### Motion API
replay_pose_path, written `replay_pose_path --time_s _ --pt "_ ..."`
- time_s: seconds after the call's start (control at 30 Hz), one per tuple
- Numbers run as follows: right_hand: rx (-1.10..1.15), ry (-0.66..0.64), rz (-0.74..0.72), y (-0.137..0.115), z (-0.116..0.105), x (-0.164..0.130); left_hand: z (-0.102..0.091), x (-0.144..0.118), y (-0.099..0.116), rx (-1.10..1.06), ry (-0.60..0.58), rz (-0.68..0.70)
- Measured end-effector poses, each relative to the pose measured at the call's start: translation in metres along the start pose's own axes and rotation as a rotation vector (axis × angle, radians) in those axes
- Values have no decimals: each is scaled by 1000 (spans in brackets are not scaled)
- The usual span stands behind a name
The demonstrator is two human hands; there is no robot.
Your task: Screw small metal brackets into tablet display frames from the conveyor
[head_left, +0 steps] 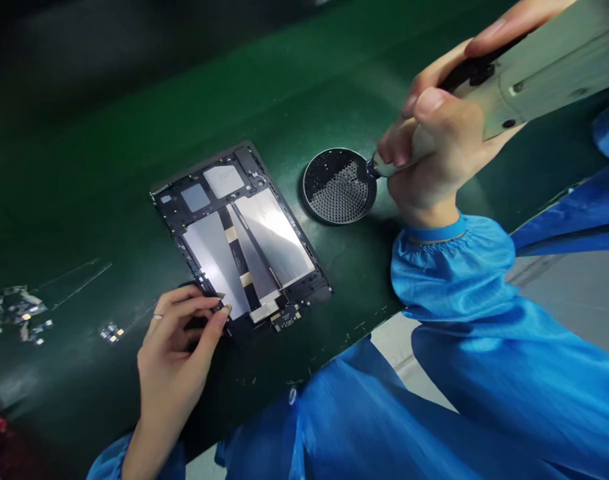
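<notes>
Here, the left hand (pixel 177 353) has thumb and fingertips pinched on the near left edge of an opened tablet (pixel 279 230), flat on the green table (pixel 99 220). Loose small parts (pixel 24 310) lie well left. Beyond, the right hand (pixel 442 140) is wrapped around a power screwdriver (pixel 554 77), its tip at the rim of a round dish (pixel 327 165).

The right sleeve (pixel 479 300) was bright blue, a smooth cloth with a soft sheen, cut loose and full and gathered in puckers at a narrow cuff (pixel 437 232). The left sleeve (pixel 109 460), only partly in view, was also blue. The creased blue garment front (pixel 354 407) bore a small, pale, round fastener (pixel 292 396). A slim, shiny ring (pixel 157 317) circled a finger of the ungloved left hand (pixel 177 350).
</notes>
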State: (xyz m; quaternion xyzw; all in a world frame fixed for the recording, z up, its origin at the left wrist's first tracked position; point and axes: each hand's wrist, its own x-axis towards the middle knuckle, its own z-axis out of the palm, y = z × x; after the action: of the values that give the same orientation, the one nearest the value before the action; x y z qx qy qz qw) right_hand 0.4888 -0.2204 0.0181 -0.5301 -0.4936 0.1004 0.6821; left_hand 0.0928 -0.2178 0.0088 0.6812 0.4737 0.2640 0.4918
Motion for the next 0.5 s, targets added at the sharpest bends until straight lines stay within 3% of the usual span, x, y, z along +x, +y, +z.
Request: replay_pose_path --time_s 0.07,0.5 --pt "26 -66 -56 0 1 1 1 0 2 17 4 15" --pt "-10 -70 -17 10 -5 3 2 1 0 -26 -19 24"
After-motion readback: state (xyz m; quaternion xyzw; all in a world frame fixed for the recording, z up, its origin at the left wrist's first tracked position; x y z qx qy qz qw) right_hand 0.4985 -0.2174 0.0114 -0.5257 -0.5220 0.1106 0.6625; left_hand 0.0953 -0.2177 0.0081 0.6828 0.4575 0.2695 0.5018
